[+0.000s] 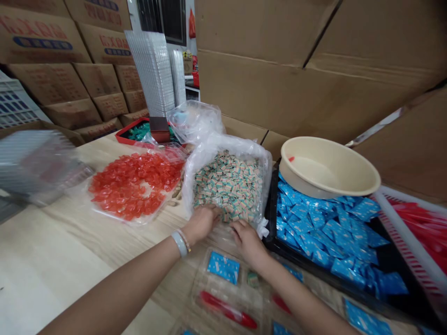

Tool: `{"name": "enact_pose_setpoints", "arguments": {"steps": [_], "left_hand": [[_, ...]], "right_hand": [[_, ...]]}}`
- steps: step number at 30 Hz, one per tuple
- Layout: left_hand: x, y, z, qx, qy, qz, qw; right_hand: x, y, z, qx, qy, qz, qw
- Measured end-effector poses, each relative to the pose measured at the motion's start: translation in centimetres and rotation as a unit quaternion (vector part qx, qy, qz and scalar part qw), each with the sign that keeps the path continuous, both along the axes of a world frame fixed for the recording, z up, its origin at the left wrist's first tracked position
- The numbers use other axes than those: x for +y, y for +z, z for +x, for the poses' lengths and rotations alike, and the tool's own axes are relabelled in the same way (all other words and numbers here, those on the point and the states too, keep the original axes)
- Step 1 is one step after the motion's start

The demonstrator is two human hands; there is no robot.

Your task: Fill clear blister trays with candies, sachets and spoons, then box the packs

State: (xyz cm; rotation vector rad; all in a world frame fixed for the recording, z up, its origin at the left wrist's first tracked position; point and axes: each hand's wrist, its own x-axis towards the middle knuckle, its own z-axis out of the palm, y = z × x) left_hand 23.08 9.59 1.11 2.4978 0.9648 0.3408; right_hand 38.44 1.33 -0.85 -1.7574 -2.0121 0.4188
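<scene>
Many small packets (230,179), pale orange and green, fill a container lined with clear plastic (190,193). My left hand (201,224), with a light band at its wrist, reaches to the front edge of this pile. Its fingers are closed together there, and what they hold is hidden. Beside it my right hand (248,239) is at the same edge, fingers bent inward; whatever lies between them does not show. Below the hands is a clear plastic tray (202,286) bearing a blue sachet (223,267), a small packet (252,279) and a red long piece (228,309).
Red wrapped pieces (122,186) are heaped on plastic at left. A black tray (274,237) of blue sachets (321,228) stands right, with a cream basin (328,170) resting over it. A basket (408,232) is at far right. Cardboard boxes (261,83) stand behind.
</scene>
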Motion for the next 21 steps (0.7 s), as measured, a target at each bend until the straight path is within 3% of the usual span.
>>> {"name": "enact_pose_setpoints", "arguments": {"steps": [6, 12, 21], "left_hand": [[0.8, 0.4, -1.0, -0.054, 0.027, -0.023, 0.998], [1.2, 0.6, -0.5, -0.068, 0.004, -0.052, 0.996], [2.0, 0.4, -0.6, -0.022, -0.011, -0.054, 0.998]], "right_hand": [[1.4, 1.2, 0.3, 0.034, 0.008, -0.011, 0.999], [4.2, 1.5, -0.6, -0.099, 0.03, -0.08, 0.991], [2.4, 0.9, -1.6, -0.139, -0.015, -0.035, 0.99]]}}
